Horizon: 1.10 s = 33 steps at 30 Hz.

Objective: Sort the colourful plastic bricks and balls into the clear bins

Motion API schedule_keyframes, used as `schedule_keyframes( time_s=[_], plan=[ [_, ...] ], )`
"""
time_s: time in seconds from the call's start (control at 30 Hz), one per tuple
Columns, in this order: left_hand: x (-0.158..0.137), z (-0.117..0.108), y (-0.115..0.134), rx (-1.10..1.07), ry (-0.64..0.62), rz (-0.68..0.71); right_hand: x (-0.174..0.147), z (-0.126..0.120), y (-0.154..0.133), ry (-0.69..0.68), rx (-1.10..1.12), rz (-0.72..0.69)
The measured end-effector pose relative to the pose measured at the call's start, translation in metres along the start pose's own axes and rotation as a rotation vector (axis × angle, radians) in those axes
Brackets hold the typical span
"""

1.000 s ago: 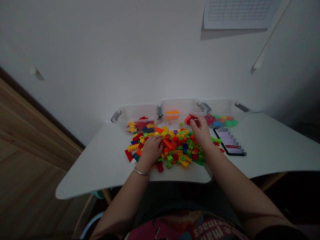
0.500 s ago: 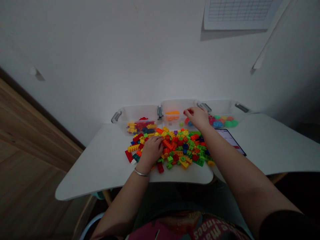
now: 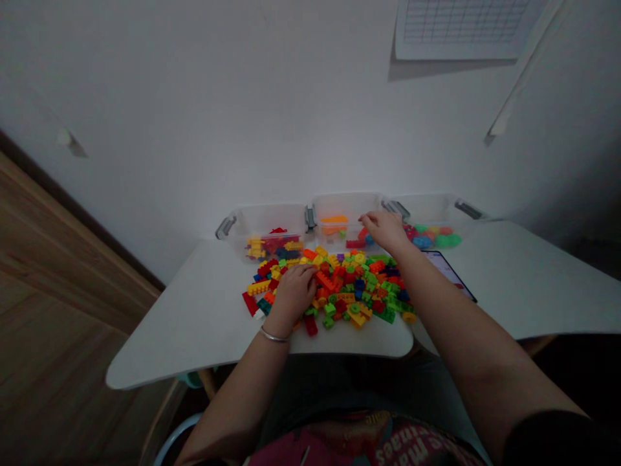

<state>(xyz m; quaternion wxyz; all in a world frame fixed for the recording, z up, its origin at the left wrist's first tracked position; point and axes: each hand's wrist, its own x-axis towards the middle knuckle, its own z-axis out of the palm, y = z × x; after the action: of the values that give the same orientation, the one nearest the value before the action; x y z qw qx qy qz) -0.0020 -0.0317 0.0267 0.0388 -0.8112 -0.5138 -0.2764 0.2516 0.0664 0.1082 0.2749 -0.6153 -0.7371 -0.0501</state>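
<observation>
The bricks [image 3: 342, 285] are lying in a loose, mixed heap at the middle of the white table [image 3: 184, 317]. My left hand [image 3: 295, 288] is resting on the left part of that heap; its fingers are bending slightly and touching bricks, but I cannot tell whether they are gripping any. My right hand [image 3: 388, 232] is hovering at the middle bin [image 3: 352, 204], palm down, its fingers bending and pointing left; I cannot tell how wide they are parting or whether they are pinching anything. Below those fingertips, a red brick [image 3: 356, 244] is showing through the bin's front wall, and an orange piece [image 3: 334, 223] is sitting farther left. The left bin [image 3: 269, 217] and the right bin [image 3: 429, 206] are standing on either side, holding coloured pieces. A phone [image 3: 446, 272] is lying beyond my right forearm, partly hidden by it.
</observation>
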Motion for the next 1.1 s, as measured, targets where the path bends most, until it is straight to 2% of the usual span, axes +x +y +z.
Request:
schedule_keyframes(
  time_s=[0.13,0.23,0.3,0.37,0.47,0.57,0.73,0.93,1.1],
  plan=[
    [0.000,0.001,0.001,0.003,0.000,0.000,-0.008,-0.005,0.003,0.145,0.279,-0.095],
    [0.001,0.004,0.003,0.009,0.002,0.005,-0.018,-0.012,0.000,0.200,0.356,-0.136],
    [0.002,0.006,0.003,0.012,0.002,0.004,-0.025,-0.015,-0.002,0.131,0.370,-0.134],
    [0.002,0.008,0.003,0.012,0.002,0.001,-0.032,-0.015,-0.004,0.001,0.321,-0.130],
    [0.002,0.008,0.004,0.008,0.005,0.005,-0.043,-0.006,-0.003,-0.169,0.121,-0.150],
    [0.002,0.007,0.004,0.006,0.011,0.005,-0.053,0.009,0.002,-0.241,-0.017,-0.155],
    [0.003,0.005,0.006,0.004,0.009,0.010,-0.065,0.025,0.006,-0.248,-0.042,-0.113],
    [0.005,0.006,0.007,0.009,-0.005,0.002,-0.069,0.024,0.001,-0.241,-0.083,-0.064],
    [0.005,0.005,0.007,0.006,-0.007,-0.002,-0.069,0.025,0.001,-0.142,-0.002,-0.003]
  ],
)
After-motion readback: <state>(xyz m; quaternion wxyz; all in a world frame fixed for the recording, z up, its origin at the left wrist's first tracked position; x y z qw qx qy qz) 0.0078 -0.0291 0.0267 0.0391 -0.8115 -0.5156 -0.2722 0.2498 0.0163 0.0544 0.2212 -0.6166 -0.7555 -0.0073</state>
